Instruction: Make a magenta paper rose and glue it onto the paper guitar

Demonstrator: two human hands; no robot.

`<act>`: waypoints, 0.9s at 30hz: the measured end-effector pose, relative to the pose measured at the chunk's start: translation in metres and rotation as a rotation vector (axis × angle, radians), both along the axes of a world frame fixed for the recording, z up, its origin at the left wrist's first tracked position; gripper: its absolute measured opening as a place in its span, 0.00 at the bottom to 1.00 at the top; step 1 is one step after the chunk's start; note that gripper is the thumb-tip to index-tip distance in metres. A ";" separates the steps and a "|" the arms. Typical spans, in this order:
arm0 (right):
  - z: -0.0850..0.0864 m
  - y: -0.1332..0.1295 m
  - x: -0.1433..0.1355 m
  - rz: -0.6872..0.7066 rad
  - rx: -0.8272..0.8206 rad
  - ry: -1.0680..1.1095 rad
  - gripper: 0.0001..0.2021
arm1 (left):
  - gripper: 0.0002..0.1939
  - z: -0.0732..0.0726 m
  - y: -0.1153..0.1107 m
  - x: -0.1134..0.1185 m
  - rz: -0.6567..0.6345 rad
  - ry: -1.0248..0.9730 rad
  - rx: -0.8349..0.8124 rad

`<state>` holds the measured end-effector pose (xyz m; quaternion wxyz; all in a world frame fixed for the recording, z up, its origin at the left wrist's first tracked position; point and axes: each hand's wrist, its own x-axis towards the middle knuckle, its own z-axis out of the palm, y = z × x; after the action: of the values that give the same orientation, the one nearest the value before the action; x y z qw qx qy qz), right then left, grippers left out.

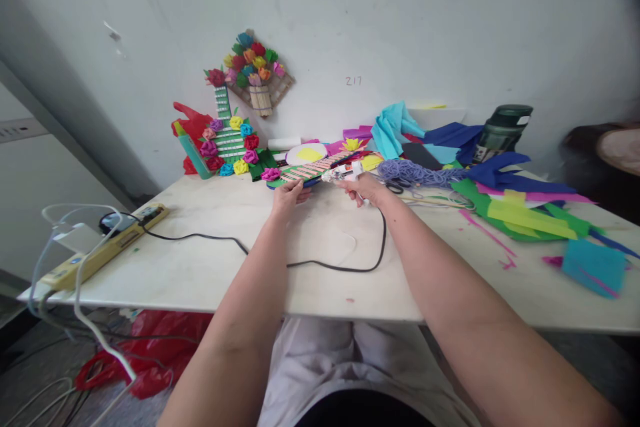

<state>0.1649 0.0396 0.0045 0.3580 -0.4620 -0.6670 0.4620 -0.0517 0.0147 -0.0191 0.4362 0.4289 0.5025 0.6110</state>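
Observation:
A green craft piece (315,169) with pink strips across it lies tilted at the middle of the table, a magenta flower (271,174) at its left end and a yellow flower (352,145) by its upper right. My left hand (291,196) grips its near edge, fingers closed around it. In my right hand (364,189) is a white glue gun (350,172), its nozzle pointing left close to the piece. A black cord (350,270) loops from the glue gun over the table.
A power strip (110,247) with cables lies at the left. Behind stand a flower-trimmed green craft (231,145), a glue bottle (194,155) and a dark flask (503,133). Purple yarn (420,173), scissors (395,187) and coloured paper (530,213) spread across the right.

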 end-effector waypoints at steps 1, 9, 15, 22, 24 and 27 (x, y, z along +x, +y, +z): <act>0.001 0.000 -0.001 -0.003 0.001 0.003 0.21 | 0.19 0.000 0.000 0.000 -0.004 0.000 0.000; 0.000 0.001 -0.004 0.018 0.030 -0.010 0.20 | 0.17 -0.001 0.000 0.000 -0.010 -0.004 0.010; 0.000 0.002 -0.004 0.024 0.061 -0.023 0.20 | 0.17 0.000 -0.001 0.000 -0.007 -0.002 0.010; 0.000 0.002 0.000 -0.016 0.047 -0.029 0.22 | 0.16 0.001 -0.001 0.000 -0.004 -0.008 0.009; -0.002 0.004 0.001 -0.018 0.042 -0.028 0.23 | 0.17 0.000 0.000 0.000 -0.003 -0.009 0.010; -0.003 0.006 0.002 -0.016 0.037 -0.007 0.23 | 0.18 0.000 0.001 0.000 -0.002 -0.013 0.009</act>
<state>0.1672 0.0455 0.0015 0.3678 -0.4622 -0.6731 0.4450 -0.0518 0.0152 -0.0195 0.4380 0.4274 0.4963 0.6158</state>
